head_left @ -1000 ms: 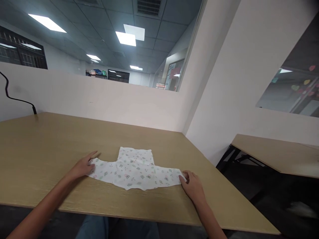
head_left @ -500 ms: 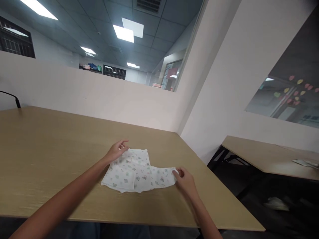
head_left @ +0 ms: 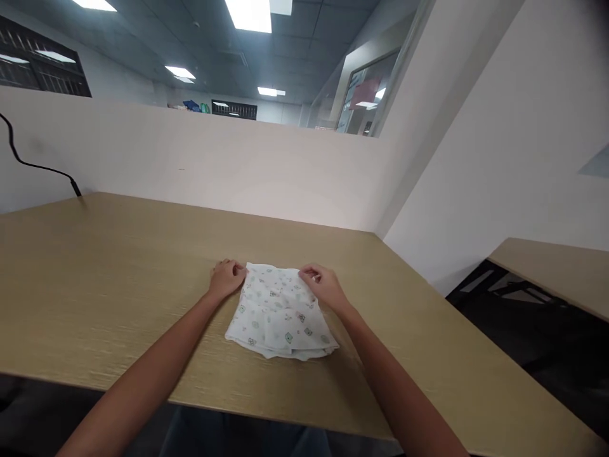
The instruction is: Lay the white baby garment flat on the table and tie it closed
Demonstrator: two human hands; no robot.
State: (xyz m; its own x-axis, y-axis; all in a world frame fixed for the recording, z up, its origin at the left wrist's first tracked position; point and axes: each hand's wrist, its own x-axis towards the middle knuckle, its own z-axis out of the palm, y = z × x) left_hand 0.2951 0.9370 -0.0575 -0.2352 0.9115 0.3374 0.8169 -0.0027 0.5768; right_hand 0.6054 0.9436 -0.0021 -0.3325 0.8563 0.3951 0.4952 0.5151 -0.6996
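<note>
A small white baby shirt (head_left: 278, 311) with a print of little animals and patches lies folded on the wooden table (head_left: 143, 279). Both sleeves are out of sight, and its wider hem, showing more than one layer, faces me. At the far left corner, my left hand (head_left: 227, 278) has thumb and fingers closed on the cloth's edge. My right hand (head_left: 324, 284) pinches the far right corner, its fingertips resting on the fabric.
A white wall with a window above (head_left: 247, 168) runs along the table's far edge. A black cable (head_left: 45, 168) hangs down at the left. Off to the right stands another table (head_left: 556, 263) with dark legs, beyond a gap.
The sleeve that stretched out to the right is now folded in over the shirt. My right hand has moved inward to the far right corner. The view has shifted.
</note>
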